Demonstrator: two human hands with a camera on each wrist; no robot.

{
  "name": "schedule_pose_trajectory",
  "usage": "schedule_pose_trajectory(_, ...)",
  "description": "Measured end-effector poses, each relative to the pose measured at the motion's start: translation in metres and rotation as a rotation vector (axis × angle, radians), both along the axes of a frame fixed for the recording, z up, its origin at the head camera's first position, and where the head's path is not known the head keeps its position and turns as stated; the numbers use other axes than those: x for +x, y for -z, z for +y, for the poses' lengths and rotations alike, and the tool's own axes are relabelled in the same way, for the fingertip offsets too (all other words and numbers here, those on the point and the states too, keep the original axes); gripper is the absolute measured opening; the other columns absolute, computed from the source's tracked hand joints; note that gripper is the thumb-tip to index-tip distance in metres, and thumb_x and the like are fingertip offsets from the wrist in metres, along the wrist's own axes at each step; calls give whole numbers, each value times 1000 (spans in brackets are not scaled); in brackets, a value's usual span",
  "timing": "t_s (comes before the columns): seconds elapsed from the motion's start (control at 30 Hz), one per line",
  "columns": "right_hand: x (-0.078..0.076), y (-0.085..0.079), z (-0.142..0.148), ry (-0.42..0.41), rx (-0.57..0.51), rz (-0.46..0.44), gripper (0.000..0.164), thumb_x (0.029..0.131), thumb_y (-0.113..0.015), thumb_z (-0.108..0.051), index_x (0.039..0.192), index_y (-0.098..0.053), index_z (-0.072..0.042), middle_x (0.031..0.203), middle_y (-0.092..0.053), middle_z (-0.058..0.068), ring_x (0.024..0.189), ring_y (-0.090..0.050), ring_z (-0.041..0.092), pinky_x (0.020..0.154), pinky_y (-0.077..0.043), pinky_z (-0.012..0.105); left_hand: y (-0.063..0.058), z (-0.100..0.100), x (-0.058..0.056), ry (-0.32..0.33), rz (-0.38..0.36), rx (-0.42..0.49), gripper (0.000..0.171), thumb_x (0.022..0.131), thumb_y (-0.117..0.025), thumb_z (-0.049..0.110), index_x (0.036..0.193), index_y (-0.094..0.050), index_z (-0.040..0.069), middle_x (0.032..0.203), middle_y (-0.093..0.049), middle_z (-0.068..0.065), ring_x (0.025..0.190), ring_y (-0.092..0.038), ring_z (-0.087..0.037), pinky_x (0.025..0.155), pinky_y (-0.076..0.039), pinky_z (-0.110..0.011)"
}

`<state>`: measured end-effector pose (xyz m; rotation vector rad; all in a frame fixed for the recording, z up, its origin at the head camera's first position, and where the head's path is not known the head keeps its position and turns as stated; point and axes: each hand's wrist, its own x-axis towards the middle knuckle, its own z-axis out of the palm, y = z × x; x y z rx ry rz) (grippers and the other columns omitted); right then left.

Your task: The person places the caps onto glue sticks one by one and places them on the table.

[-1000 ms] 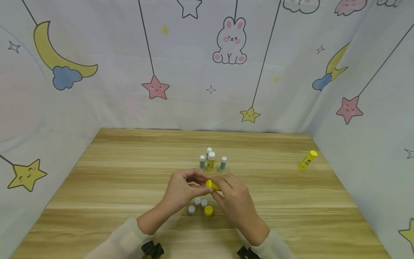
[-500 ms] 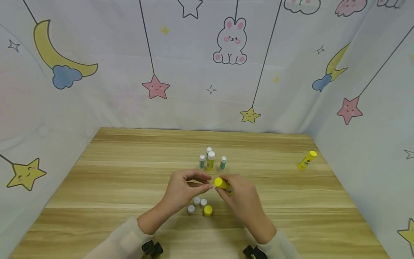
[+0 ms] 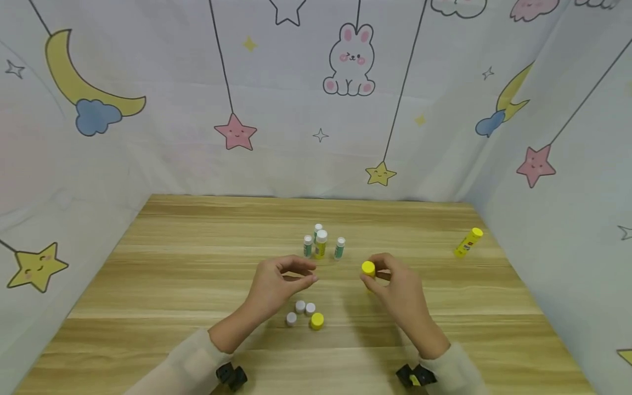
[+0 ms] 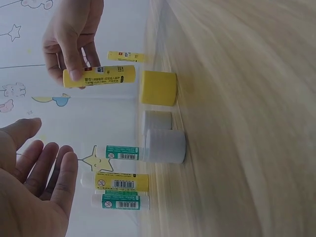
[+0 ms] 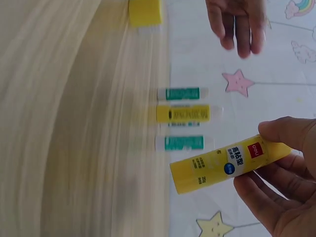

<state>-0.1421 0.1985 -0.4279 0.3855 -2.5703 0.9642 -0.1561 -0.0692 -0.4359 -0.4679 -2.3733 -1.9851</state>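
My right hand (image 3: 400, 285) pinches a yellow glue stick (image 5: 212, 168) near its top, between thumb and fingers, over the right-middle of the table. In the left wrist view that glue stick (image 4: 101, 76) looks roughly upright, its lower end just above the tabletop. My left hand (image 3: 276, 285) hovers across from it, thumb and fingers apart, holding nothing. Below the left hand lie a yellow cap (image 3: 317, 321) and three whitish caps (image 3: 300, 306). Behind the hands stand a yellow glue stick with a white top (image 3: 321, 247) and three small green ones (image 3: 339, 249).
Another yellow glue stick (image 3: 468, 243) stands at the far right of the wooden table (image 3: 197, 225). A white cloth (image 3: 286, 175) with cartoon prints hangs behind the table and along both sides.
Both hands were at the glue stick a second ago. My left hand has let go and stays nearly in place, while the right hand has carried the glue stick to the right and turned it more upright.
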Motion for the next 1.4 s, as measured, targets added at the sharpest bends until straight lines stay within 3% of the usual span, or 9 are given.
schedule_pose_trajectory(0.27,-14,-4,43,75,-83,-126,29,86,-83,-13,109,-67,-6,101,-70,9,88,-74,25,69,-62,25,1,-1,-1,-18,-19,2,18,83,-85,12,100,-79,13,98,-76,-5,93,-72,-17,77,-62,-26)
schedule_pose_trajectory(0.6,-26,-2,70,141,-39,-83,29,86,-83,-15,107,-67,-3,97,-73,11,90,-72,26,73,-63,29,2,-1,-3,-15,-23,5,18,84,-85,12,100,-78,12,98,-76,-2,93,-72,-19,77,-62,-28)
schedule_pose_trajectory(0.83,-33,-1,82,167,-21,-80,29,87,-82,-13,109,-66,-2,100,-73,15,93,-71,30,75,-63,34,4,-1,-7,-34,-32,-24,24,84,-84,11,106,-77,4,100,-76,-3,93,-73,-18,78,-62,-26)
schedule_pose_trajectory(1.27,-44,0,105,230,18,-99,34,93,-77,-17,118,-63,0,107,-72,21,99,-70,35,78,-62,44,3,-1,-9,-59,-70,-39,21,84,-84,10,104,-77,9,101,-75,-3,96,-72,-19,80,-61,-25)
schedule_pose_trajectory(1.4,-48,-2,113,248,51,-91,35,94,-76,-16,120,-62,1,107,-72,23,94,-71,38,76,-62,49,4,0,-9,-71,-77,-33,22,84,-84,9,104,-77,10,102,-75,-3,97,-72,-20,80,-61,-26)
